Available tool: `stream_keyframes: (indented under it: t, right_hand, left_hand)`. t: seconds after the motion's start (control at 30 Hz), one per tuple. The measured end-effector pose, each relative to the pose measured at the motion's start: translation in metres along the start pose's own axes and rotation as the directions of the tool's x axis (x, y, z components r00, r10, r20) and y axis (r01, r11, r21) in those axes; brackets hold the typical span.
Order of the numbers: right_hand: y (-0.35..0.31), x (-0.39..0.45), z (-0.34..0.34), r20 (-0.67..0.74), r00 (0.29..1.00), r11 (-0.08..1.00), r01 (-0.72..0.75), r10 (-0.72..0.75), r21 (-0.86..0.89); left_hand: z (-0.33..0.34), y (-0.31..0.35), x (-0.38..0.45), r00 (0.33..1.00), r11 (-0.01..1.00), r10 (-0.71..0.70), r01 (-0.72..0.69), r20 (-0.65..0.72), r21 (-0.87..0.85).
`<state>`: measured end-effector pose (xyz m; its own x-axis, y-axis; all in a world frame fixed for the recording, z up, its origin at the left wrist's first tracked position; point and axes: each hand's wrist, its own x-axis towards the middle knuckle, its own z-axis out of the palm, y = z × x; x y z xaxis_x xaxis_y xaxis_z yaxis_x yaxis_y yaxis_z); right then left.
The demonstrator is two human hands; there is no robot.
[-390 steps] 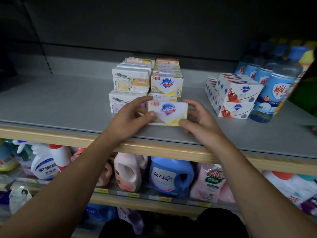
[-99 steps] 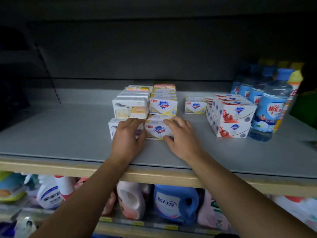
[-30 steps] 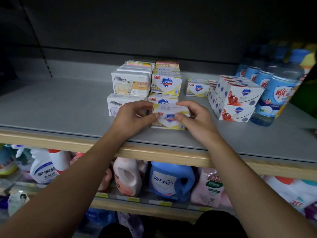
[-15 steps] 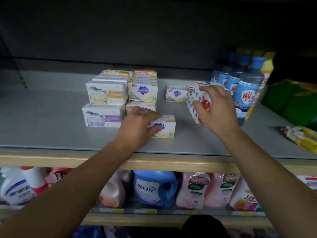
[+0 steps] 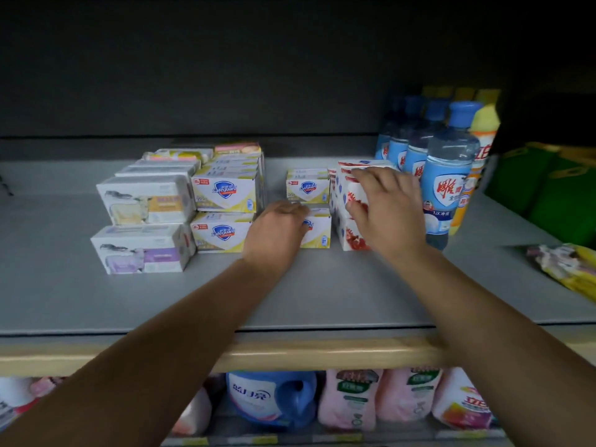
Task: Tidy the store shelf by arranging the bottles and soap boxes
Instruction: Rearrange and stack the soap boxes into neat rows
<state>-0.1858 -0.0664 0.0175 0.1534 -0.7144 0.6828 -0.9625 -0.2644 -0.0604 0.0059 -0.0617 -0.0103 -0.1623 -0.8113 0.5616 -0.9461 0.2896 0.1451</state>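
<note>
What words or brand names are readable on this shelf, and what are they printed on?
"Safeguard": upper yellow soap box.
"Safeguard": lower yellow soap box.
"1次净底": front blue-capped bottle, under large red characters I can't read surely.
"蓝月亮": blue detergent jug on the shelf below.
Too blurred: sheep-picture soap boxes, red-and-white boxes, pink refill pouches, price tags.

My shelf (image 5: 80, 295) is smooth, matt grey with a pale wood-look front edge (image 5: 322, 351). The soap boxes (image 5: 222, 191) are glossy printed cardboard. The bottles (image 5: 446, 175) are clear, shiny plastic with paper-like labels.
</note>
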Motion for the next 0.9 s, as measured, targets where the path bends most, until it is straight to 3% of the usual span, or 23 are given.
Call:
stream_keyframes:
  t: [0.3, 0.6, 0.9]
  right_hand:
    - [0.002, 0.001, 0.014, -0.081, 0.997, 0.998, -0.004, 0.009, 0.057]
    - [0.002, 0.0, 0.017, -0.131, 0.991, 0.993, -0.002, 0.017, 0.117]
    - [0.0, 0.0, 0.011, -0.099, 0.995, 0.996, -0.009, 0.019, 0.092]
  left_hand:
    - [0.044, -0.007, 0.067, 0.991, 0.991, -0.133, 0.133, 0.019, -0.015]
    - [0.079, -0.023, 0.106, 0.99, 0.987, -0.137, 0.133, -0.041, -0.09]
    - [0.048, -0.004, 0.103, 0.989, 0.984, -0.149, 0.147, -0.015, -0.095]
